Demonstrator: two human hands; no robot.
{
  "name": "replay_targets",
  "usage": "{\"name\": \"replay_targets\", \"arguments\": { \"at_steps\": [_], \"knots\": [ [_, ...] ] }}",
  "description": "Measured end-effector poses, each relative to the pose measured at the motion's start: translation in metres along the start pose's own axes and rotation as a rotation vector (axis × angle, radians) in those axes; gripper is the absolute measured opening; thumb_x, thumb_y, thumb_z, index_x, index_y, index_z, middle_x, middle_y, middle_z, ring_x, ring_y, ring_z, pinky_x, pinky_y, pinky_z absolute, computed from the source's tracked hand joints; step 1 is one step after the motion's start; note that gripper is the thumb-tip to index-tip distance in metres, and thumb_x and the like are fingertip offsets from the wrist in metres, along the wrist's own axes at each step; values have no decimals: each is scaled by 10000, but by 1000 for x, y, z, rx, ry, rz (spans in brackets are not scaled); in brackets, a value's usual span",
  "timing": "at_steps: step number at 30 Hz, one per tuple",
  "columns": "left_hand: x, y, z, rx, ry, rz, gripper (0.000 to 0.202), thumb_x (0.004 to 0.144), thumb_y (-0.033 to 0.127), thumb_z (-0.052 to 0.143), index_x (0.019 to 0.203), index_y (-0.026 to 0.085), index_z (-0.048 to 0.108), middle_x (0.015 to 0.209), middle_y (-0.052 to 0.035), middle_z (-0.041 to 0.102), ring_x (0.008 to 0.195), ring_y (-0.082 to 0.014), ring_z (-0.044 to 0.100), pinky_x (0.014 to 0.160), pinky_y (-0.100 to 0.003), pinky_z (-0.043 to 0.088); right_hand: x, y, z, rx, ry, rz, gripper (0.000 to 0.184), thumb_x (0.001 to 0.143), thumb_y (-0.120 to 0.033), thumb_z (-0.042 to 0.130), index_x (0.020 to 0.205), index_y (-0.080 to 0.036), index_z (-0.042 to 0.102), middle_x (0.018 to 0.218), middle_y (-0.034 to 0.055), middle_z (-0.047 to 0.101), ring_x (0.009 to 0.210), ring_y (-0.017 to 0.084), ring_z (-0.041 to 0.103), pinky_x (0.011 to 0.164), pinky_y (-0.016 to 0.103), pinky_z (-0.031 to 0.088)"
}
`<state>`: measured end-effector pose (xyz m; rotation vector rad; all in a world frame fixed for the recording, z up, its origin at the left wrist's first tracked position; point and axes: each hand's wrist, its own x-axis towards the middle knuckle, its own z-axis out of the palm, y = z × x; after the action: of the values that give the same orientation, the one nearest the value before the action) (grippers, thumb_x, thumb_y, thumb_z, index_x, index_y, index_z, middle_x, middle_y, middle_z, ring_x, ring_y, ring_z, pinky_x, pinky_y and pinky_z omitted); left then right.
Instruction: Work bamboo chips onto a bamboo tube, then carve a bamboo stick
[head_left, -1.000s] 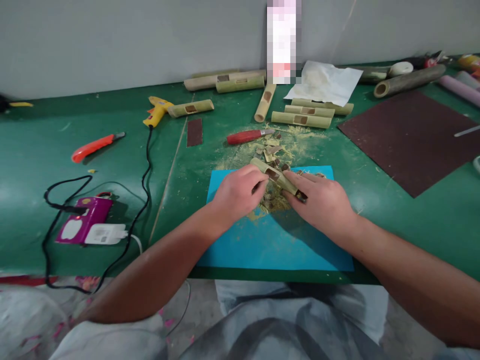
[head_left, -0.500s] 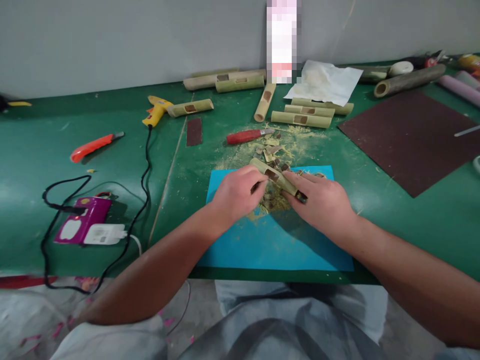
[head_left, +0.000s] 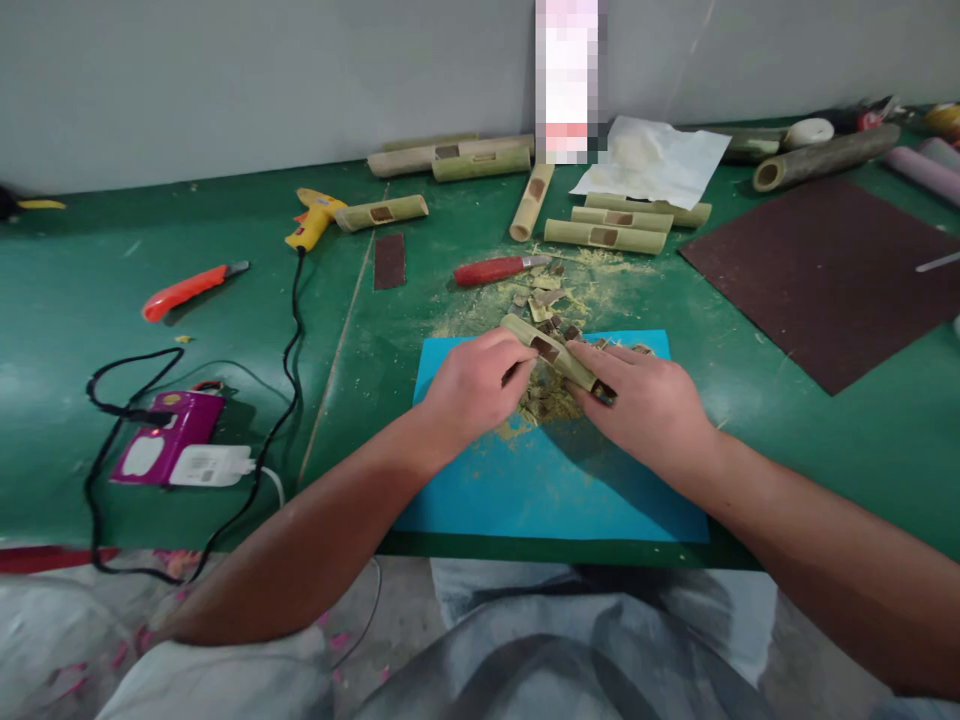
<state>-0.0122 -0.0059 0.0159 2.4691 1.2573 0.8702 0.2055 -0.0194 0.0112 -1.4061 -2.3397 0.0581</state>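
So the short bamboo tube (head_left: 574, 368) is right in front of the person, slanted over a messy pile of shavings (head_left: 551, 400) on a blue sheet (head_left: 555, 490), and both hands are on it. It's got a squarish hole cut in its upper side, between the two hands.

The left hand (head_left: 478, 385) is curled up pretty tight, fingers bent in, thumb and fingertips bunched against the tube right by that hole. Can't tell if anything else is tucked in there. The right hand (head_left: 649, 395) is a looser grip on the lower end: fingers stretched out along the far side, thumb on the near side, tube pinched in the gap.

Just past that there's a red-handled knife (head_left: 489, 271) lying in pale dust, then a few more bamboo pieces with cut-outs (head_left: 609, 237) behind it. Big dark brown sheet (head_left: 829, 290) off to the right. Over on the left you've got a yellow glue gun (head_left: 319, 215), an orange cutter (head_left: 187, 293) and a purple power block (head_left: 166, 440), all on the same green table (head_left: 375, 375).
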Motion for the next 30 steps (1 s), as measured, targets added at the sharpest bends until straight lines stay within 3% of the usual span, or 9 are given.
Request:
{"name": "replay_targets", "arguments": {
  "at_steps": [30],
  "knots": [
    [2,-3,-2,-34,-58,-27,142,975,187,599,961,158,737,930,-69,744,871,-184,707,745,-279,538,0,-3,-2,4,-54,50,378,901,-335,596,1247,-249,723,1065,71,792,788,229,708,581,304,453]
  ]
}}
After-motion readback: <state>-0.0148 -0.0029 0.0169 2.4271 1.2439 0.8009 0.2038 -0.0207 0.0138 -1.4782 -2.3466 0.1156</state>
